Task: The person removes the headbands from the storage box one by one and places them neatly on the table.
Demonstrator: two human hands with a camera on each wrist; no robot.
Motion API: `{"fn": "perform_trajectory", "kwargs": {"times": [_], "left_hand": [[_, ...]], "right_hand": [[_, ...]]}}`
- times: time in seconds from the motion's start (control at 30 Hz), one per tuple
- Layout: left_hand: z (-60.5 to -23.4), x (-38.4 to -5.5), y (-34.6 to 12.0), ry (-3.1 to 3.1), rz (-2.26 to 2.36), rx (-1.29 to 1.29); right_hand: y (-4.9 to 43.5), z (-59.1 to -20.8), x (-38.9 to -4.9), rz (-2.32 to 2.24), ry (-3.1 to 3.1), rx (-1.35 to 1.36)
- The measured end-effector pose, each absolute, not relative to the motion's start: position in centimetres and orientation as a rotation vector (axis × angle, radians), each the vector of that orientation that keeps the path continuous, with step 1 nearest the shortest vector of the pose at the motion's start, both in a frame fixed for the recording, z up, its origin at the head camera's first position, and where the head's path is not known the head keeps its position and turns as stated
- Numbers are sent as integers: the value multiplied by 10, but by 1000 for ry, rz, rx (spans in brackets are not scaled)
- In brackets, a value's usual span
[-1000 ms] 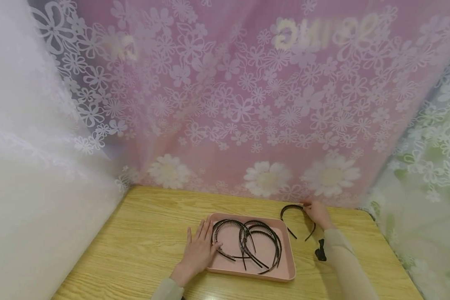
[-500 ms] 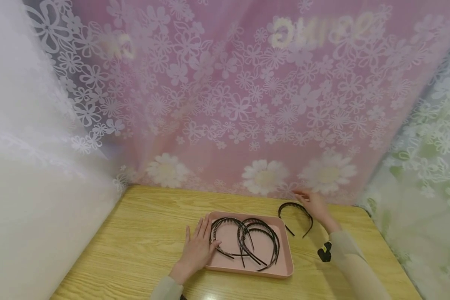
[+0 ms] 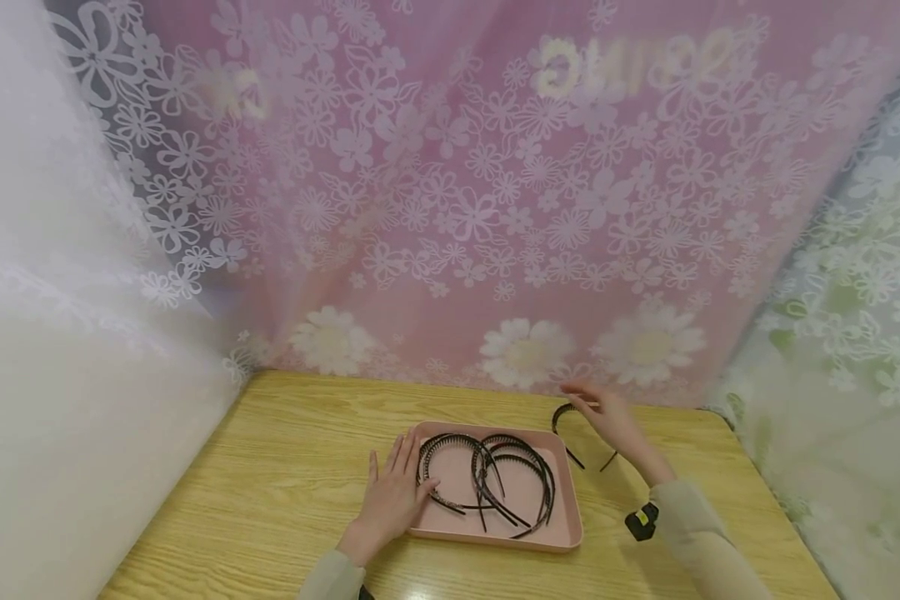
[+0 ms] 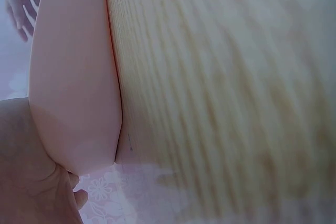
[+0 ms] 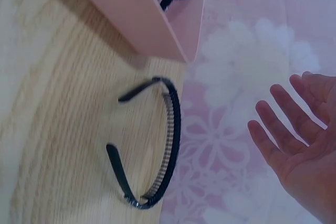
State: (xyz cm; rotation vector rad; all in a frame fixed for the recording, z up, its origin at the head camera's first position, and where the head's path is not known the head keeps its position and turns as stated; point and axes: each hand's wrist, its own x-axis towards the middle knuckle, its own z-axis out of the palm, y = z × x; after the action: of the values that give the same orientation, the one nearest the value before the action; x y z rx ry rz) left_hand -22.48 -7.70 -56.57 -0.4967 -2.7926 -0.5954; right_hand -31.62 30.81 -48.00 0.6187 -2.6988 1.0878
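Observation:
Several black toothed headbands (image 3: 526, 519) lie overlapping in a shallow pink tray (image 3: 495, 542). My left hand (image 3: 392, 500) rests on the tray's left rim, its fingers straight and spread. In the left wrist view the tray's outer wall (image 4: 76, 77) stands beside that hand (image 4: 31, 166). One more black headband (image 5: 170, 145) lies on the table to the right of the tray. Above it hovers my right hand (image 3: 607, 419), which partly covers it in the head view. The right wrist view shows this hand (image 5: 299, 135) with loose, extended fingers, apart from the headband and holding nothing.
The wooden table (image 3: 292, 467) stretches out left of the tray. A pink flowered curtain (image 3: 435, 208) hangs along its back edge, with pale curtains at both sides. A black wrist device (image 3: 642, 522) shows at my right sleeve.
My right hand has let go of the single headband, lifted off it and moved left above it. The headband stays on the table. My left hand keeps its place on the tray.

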Motion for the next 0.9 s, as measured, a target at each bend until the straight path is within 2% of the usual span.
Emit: {"fn": "perform_trajectory", "kwargs": {"times": [0.67, 0.9], "left_hand": [[-558, -222, -77, -2826, -594, -493], [-556, -223, -77, -2876, -564, -473]], "right_hand": [[266, -485, -291, 1240, -2751, 648], [260, -492, -290, 1119, -2864, 638]]}}
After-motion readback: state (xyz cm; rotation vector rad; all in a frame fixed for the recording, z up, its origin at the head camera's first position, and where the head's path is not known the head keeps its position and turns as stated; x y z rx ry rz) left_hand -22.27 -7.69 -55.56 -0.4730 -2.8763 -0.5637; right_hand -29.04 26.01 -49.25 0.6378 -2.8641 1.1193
